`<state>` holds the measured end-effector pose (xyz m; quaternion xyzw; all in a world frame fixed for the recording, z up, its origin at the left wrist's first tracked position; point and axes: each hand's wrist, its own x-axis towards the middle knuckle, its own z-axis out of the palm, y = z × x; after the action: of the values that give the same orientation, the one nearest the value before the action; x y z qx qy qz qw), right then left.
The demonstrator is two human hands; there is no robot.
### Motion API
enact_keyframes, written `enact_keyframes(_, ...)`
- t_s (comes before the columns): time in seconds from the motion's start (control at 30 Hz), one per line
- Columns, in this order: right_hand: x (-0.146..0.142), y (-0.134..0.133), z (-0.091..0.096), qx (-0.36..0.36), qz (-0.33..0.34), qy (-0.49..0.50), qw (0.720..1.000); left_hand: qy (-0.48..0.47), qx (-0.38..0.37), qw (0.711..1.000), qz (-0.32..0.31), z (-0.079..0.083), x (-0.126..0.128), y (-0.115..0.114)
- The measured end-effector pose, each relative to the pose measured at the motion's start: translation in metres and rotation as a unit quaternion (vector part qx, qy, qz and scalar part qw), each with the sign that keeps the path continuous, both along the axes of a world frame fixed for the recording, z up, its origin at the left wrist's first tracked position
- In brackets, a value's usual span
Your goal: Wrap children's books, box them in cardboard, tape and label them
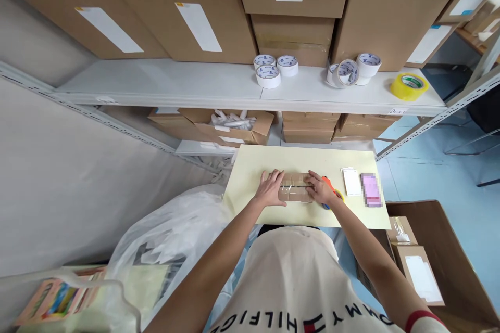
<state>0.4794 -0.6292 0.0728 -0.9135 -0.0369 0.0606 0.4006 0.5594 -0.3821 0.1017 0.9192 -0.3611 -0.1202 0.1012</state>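
You have one view, from the camera worn on your head. It faces forward and steeply down over your own shirt (297, 281), which fills the bottom edge. Your left hand (269, 190) and right hand (321, 190) sit near the centre, close below you on the pale yellow table (250, 166). Farther off, it faces the white shelf (164, 83) and cardboard boxes (156, 15). Edges bend outward.

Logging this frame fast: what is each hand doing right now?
Left hand: open, flat, touching the small brown cardboard box.
Right hand: fingers over the box's other end; grip cannot be told.
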Motion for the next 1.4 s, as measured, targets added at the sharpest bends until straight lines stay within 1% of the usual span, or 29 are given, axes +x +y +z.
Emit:
enact_keyframes(0.13,-0.004,0.005,0.003,-0.008,-0.001,-0.006,1.000,0.005,-0.016,0.999,0.030,-0.002,-0.005,0.002)
enact_keyframes(0.23,-0.005,0.011,0.002,-0.008,-0.020,-0.020,1.000,0.009,-0.024,0.999,0.040,-0.004,-0.008,0.003)
enact_keyframes(0.43,0.006,0.025,-0.004,0.009,-0.113,-0.032,0.993,0.015,-0.018,0.999,0.037,-0.002,-0.007,0.003)
enact_keyframes(0.53,0.014,0.032,-0.008,0.003,-0.163,-0.030,0.986,0.009,-0.012,0.999,0.034,0.000,-0.008,0.003)
enact_keyframes(0.6,0.018,0.035,-0.010,-0.007,-0.181,-0.027,0.983,-0.006,-0.004,1.000,0.026,0.000,-0.012,0.004)
enact_keyframes(0.77,0.020,0.036,-0.013,-0.019,-0.172,-0.030,0.985,-0.079,0.015,0.997,-0.017,-0.005,-0.031,0.009)
enact_keyframes(0.87,0.017,0.033,-0.010,-0.008,-0.153,-0.021,0.988,-0.062,0.014,0.998,-0.022,-0.009,-0.036,0.011)
enact_keyframes(1.0,0.013,0.026,-0.002,0.013,-0.100,0.007,0.995,-0.020,-0.015,1.000,0.001,-0.007,-0.027,0.008)
enact_keyframes(1.1,0.003,0.018,0.003,0.021,-0.073,0.003,0.997,-0.011,-0.041,0.999,0.008,-0.004,-0.021,0.005)
enact_keyframes(1.17,-0.010,0.009,0.001,0.013,-0.087,-0.025,0.996,-0.013,-0.052,0.999,0.011,-0.004,-0.020,0.004)
enact_keyframes(1.2,-0.019,0.004,-0.002,0.002,-0.112,-0.038,0.993,-0.015,-0.055,0.998,0.013,-0.005,-0.020,0.005)
enact_keyframes(1.27,-0.042,-0.008,-0.011,-0.031,-0.188,-0.043,0.981,-0.020,-0.061,0.998,0.017,-0.007,-0.021,0.005)
enact_keyframes(1.33,-0.065,-0.018,-0.024,-0.070,-0.251,-0.015,0.965,-0.022,-0.065,0.997,0.016,-0.009,-0.022,0.006)
enact_keyframes(1.4,-0.083,-0.023,-0.038,-0.101,-0.265,0.014,0.959,-0.022,-0.066,0.998,0.012,-0.011,-0.021,0.007)
